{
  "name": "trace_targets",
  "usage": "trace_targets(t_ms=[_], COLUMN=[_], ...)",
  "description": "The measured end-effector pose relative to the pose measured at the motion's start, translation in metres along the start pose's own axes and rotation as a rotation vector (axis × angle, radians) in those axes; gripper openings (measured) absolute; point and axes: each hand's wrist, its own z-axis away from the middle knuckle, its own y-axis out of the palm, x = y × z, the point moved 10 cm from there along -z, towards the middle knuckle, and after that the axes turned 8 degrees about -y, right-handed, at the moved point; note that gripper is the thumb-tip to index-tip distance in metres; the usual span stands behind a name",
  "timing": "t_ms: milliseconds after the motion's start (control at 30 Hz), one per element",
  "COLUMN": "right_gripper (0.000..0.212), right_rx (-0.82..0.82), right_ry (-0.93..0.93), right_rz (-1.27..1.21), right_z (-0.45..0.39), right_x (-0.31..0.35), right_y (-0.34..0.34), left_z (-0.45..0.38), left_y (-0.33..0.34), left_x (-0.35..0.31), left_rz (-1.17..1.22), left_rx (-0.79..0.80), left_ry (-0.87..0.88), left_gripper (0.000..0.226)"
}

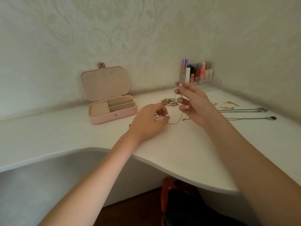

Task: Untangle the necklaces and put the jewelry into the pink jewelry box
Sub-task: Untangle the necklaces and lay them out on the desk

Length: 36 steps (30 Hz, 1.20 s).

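The pink jewelry box [112,117] stands open on the white desk [65,136], lid up against the wall, its compartments showing nothing inside. My right hand [192,101] is raised above the desk and pinches a thin gold chain [178,120] that hangs down to the surface. My left hand [151,119] is low over the desk, fingers curled, pinching the other end of that chain. Behind my hands lies a small heap of tangled bracelets [169,101]. Two silver necklaces [244,118] lie stretched out to the right.
A clear organiser with lipsticks and bottles [200,74] stands in the back corner. Small gold earrings [228,105] lie right of my hand. The desk's curved front edge [162,167] runs below my forearms, with a red object [167,186] underneath.
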Motion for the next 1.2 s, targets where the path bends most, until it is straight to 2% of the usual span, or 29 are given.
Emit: trace_targets(t_ms=[67, 167, 300, 400, 567, 667, 767, 833, 867, 967, 1067, 1200], right_gripper=[0.009, 0.009, 0.008, 0.008, 0.010, 0.010, 0.010, 0.009, 0.009, 0.009, 0.009, 0.008], right_rx=[0.052, 0.058, 0.017, 0.011, 0.094, 0.126, 0.104, 0.074, 0.060, 0.030, -0.036, -0.131], right_ry=[-0.002, -0.029, -0.056, -0.033, -0.005, -0.026, -0.060, -0.068, -0.068, -0.076, -0.114, -0.216], right_rz=[-0.016, -0.113, -0.201, -0.131, -0.012, -0.087, -0.206, -0.213, -0.198, -0.132, 0.061, 0.373], right_z=[0.000, -0.001, -0.003, -0.003, 0.002, 0.002, -0.001, -0.003, -0.003, -0.004, -0.006, -0.004], right_x=[0.001, 0.009, 0.016, 0.010, 0.002, 0.009, 0.018, 0.020, 0.020, 0.019, 0.021, 0.034], right_y=[0.007, 0.006, -0.001, -0.001, 0.011, 0.014, 0.008, 0.002, 0.000, -0.007, -0.020, -0.037], left_z=[0.002, 0.000, -0.003, 0.000, 0.009, 0.012, 0.008, 0.004, 0.003, -0.001, 0.002, 0.000], left_y=[0.017, 0.018, -0.001, -0.019, -0.041, -0.044, -0.029, -0.025, -0.026, -0.023, -0.008, -0.030], left_x=[-0.002, -0.001, 0.005, 0.009, -0.005, -0.008, -0.013, -0.009, -0.005, 0.009, 0.000, 0.015], left_rz=[-0.070, -0.094, -0.004, 0.123, 0.061, -0.047, -0.150, -0.202, -0.190, -0.072, -0.223, -0.210], left_rx=[0.127, 0.140, -0.040, -0.173, -0.370, -0.426, -0.339, -0.320, -0.330, -0.198, -0.071, -0.269], left_ry=[0.055, 0.088, 0.028, -0.049, 0.040, 0.044, 0.114, 0.137, 0.127, -0.012, -0.007, -0.147], left_gripper=[0.007, 0.004, 0.006, 0.007, 0.014, 0.021, 0.029, 0.020, 0.015, 0.045, 0.044, 0.023])
